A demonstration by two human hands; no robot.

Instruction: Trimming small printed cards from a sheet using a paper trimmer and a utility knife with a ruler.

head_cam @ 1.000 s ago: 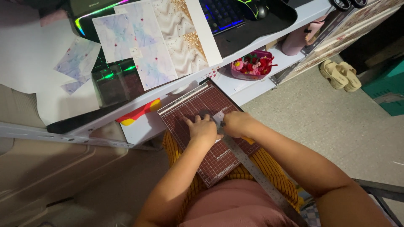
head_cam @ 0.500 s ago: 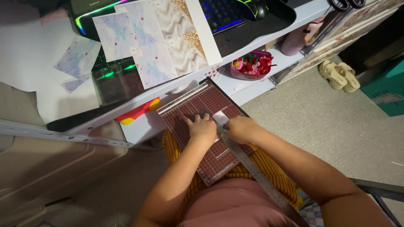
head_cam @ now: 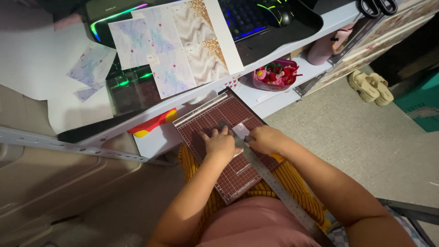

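Left hand [head_cam: 221, 144] lies flat, fingers spread, pressing a small paper piece [head_cam: 241, 130] on the maroon cutter board [head_cam: 238, 174]; right hand [head_cam: 264, 139] (fingers curled) grips the blade arm [head_cam: 274, 185].

On the far side, a sheet of marbled pastel and cream patterned paper [head_cam: 176, 43] lies over a backlit keyboard [head_cam: 242, 18] on the table [head_cam: 315, 32], with a dark mouse [head_cam: 276, 11] just right of it. Small marbled paper scraps [head_cam: 89, 68] lie to the left. Black scissors [head_cam: 377, 5] rest at the far right. On a lower shelf sits a pink bowl of red trinkets [head_cam: 275, 74]. Pale sandals [head_cam: 369, 86] stand on the floor at right.
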